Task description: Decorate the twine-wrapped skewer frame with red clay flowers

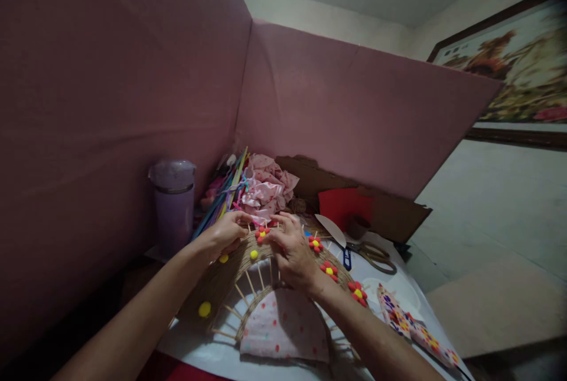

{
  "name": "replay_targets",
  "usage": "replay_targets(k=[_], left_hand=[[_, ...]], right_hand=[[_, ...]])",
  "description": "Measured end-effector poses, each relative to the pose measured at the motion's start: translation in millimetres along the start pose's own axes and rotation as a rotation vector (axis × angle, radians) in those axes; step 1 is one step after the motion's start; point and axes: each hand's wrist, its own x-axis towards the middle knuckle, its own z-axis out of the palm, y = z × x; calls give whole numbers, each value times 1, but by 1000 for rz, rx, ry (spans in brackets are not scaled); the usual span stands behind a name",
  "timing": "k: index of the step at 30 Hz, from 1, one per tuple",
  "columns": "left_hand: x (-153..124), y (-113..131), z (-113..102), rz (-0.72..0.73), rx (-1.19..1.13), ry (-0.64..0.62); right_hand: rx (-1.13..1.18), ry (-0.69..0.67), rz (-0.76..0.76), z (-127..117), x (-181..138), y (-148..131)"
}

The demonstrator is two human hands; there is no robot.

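Observation:
An arch woven of brown twine [241,260] over thin wooden sticks lies in front of me, its half-round centre covered by dotted cloth [286,328]. My left hand [228,232] is closed around its upper left edge, fingertips by the stick ends. My right hand [290,248] grips the top of the band, fingers bent over the edge and thumb beside a red felt flower [261,234]. More red flowers with yellow centres, one of them a flower [329,271], run down the right side. On the left sit yellow dots, such as a yellow pompom [204,309].
Scissors [376,256], a blue cutter [346,259] and red felt [343,209] lie at the right. Behind are crumpled pink cloth [268,186] and colourful pipe cleaners [225,192]. A lidded purple jug [174,209] stands left. Pink partitions [345,109] enclose the table.

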Motion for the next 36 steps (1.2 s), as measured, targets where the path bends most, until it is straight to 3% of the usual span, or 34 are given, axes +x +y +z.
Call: replay_targets(k=[8,21,25,30,33,36], left_hand=[[1,-4,-2,3,-8,-2],[-3,0,0,2,-2,9],[-2,-2,-1,-1,-3,-2],[2,-6,-3,14,-2,-13],[1,-6,-2,20,3,-19],[0,-5,0,37,4,-21]], right_hand=[[-104,-110,-187,-2,30,20],[-164,-163,-310,2,32,26],[-104,-102,-266,-3,28,23],[2,70,19,-16,5,4],[19,64,67,-21,-10,-9],[-108,-20,39,-20,-17,-13]])
